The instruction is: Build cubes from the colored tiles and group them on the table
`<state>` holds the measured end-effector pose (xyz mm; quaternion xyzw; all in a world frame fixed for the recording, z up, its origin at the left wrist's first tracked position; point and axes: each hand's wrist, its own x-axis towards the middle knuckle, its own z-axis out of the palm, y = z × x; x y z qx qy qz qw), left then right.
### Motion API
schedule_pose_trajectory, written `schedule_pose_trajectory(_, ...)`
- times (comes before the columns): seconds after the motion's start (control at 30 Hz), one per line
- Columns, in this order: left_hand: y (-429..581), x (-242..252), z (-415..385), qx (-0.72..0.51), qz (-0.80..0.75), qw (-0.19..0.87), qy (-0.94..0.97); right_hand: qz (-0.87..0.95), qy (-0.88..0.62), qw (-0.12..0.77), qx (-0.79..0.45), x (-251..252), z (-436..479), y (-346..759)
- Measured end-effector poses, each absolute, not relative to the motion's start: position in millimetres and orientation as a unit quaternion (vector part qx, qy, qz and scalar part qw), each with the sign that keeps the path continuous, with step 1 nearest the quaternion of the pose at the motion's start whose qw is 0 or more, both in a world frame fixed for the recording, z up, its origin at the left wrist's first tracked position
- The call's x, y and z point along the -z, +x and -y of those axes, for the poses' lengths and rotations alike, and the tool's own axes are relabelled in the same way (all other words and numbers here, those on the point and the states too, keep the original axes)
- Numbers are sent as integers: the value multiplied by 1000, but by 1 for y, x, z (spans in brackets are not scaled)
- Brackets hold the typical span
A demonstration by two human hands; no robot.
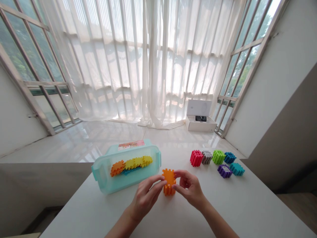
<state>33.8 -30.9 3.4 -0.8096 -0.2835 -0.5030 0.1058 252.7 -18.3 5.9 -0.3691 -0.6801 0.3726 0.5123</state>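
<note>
In the middle of the table stands a stack of notched orange interlocking tiles [169,189]. A flat orange tile [169,176] is raised at its top, tilted toward me; whether it is joined to the pieces below I cannot tell. My left hand [146,194] pinches the left edge of this tile between thumb and fingers. At its right edge, my right hand [189,187] has thumb and forefinger closed on it, the other fingers curled. To the left lies a clear teal plastic bin [106,185] holding orange tiles [117,168], yellow tiles [138,162] and some blue ones.
Right of my hands sit a red block [196,158], a grey block [206,157], a green block [218,157], a blue block [230,157], a purple block [225,171] and a teal block [237,169]. A white box [201,124] stands open by the curtain [148,66].
</note>
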Motion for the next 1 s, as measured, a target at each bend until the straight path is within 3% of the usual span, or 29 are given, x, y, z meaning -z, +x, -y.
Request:
schedule_pose_trajectory(0.5,48,-6,23,541,323,-92,-771,646,-370,539,-395,-1,6,256)
schedule_pose_trajectory(0.8,47,-14,23,532,355,-232,-733,679,-382,507,-370,-1,6,258)
schedule_pose_trajectory(1.0,46,-17,22,536,359,-259,-718,675,-386,495,-387,-1,5,259)
